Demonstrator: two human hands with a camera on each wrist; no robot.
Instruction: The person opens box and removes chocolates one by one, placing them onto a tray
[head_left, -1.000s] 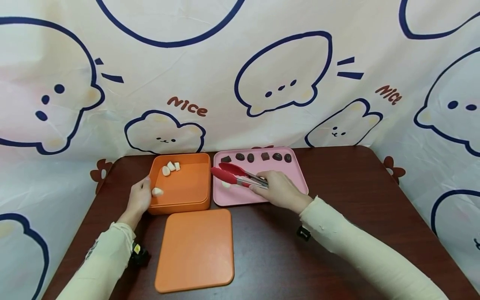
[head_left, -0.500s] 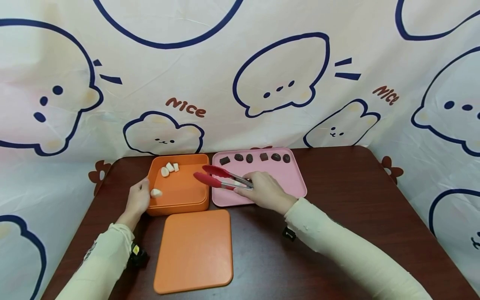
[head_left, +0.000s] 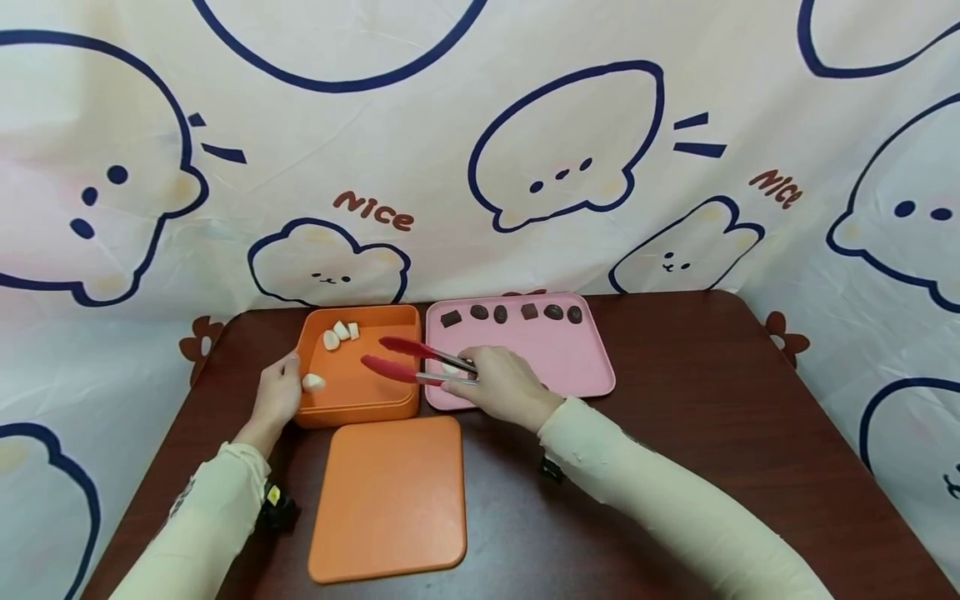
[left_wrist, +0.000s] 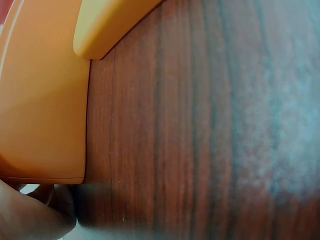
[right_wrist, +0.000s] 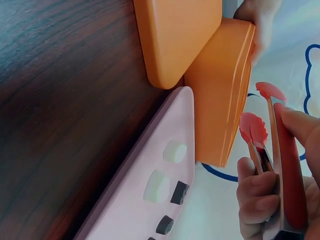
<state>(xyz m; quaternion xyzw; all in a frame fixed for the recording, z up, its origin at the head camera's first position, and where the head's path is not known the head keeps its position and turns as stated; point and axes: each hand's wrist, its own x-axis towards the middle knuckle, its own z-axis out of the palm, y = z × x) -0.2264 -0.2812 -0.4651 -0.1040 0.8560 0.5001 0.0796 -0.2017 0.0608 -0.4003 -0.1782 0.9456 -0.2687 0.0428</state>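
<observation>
My right hand (head_left: 504, 383) grips metal tongs with red tips (head_left: 390, 370), held over the right side of the orange box (head_left: 360, 408). In the right wrist view the tong tips stand apart, and I see nothing between them. My left hand (head_left: 279, 392) holds the box's left wall; the left wrist view shows only part of that hand (left_wrist: 30, 215). Three white chocolate-like pieces (head_left: 341, 331) lie at the box's back left, and another white piece (head_left: 312, 382) near its left wall. White pieces (right_wrist: 157, 186) also sit on the pink tray (head_left: 570, 358), partly hidden in the head view.
Several dark chocolate-like pieces (head_left: 529, 311) line the tray's back edge. The tray stands right beside the box. In front of the box an orange lid (head_left: 388, 500) lies flat on the dark wooden table (head_left: 675, 400). A printed cloth (head_left: 555, 150) hangs behind the table.
My right hand and the tongs have moved left, from over the pink tray to over the orange box. The left hand stays on the box.
</observation>
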